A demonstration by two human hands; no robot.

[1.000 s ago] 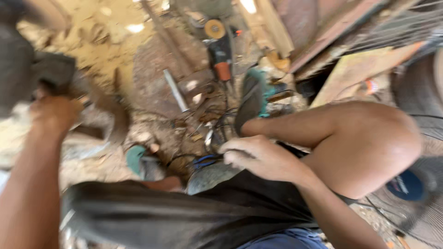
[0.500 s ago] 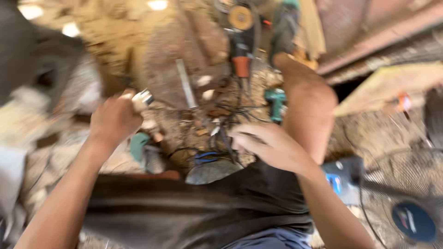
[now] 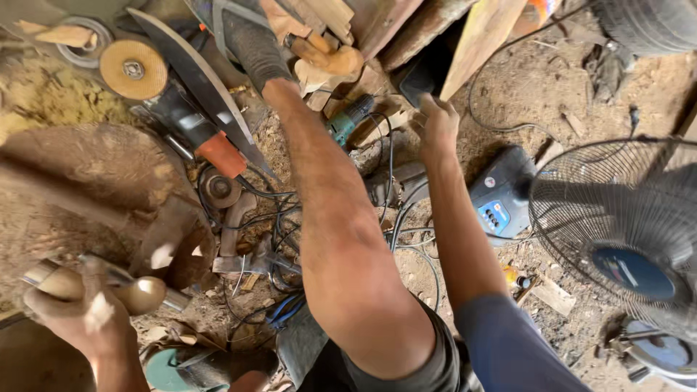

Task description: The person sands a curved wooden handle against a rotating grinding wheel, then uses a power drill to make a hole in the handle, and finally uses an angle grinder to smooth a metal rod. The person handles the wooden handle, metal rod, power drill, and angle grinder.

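Note:
My left hand [image 3: 80, 313] is at the bottom left, shut on a metal tool with rounded wooden handles [image 3: 141, 294]. My right hand [image 3: 437, 125] is stretched forward, its fingers at a dark flat object [image 3: 415, 81] beside the lower end of a leaning wooden plank [image 3: 479, 36]. Whether it grips anything is unclear. My bare leg [image 3: 341, 218] runs up the middle between the two hands, with the foot in a dark shoe [image 3: 254, 43] at the top.
An orange-bodied angle grinder [image 3: 207, 141] with a tan disc [image 3: 134, 69] lies upper left over a large carved wood block [image 3: 87, 174]. A green power tool [image 3: 348, 120], tangled cables [image 3: 279, 218], a grey-blue control box [image 3: 501, 203] and a floor fan [image 3: 624, 232] crowd the dirt floor.
My left hand dropped from the middle to the lower left, now holding the wooden-handled tool. My right hand left my lap and reached forward to the plank. The view shifted right.

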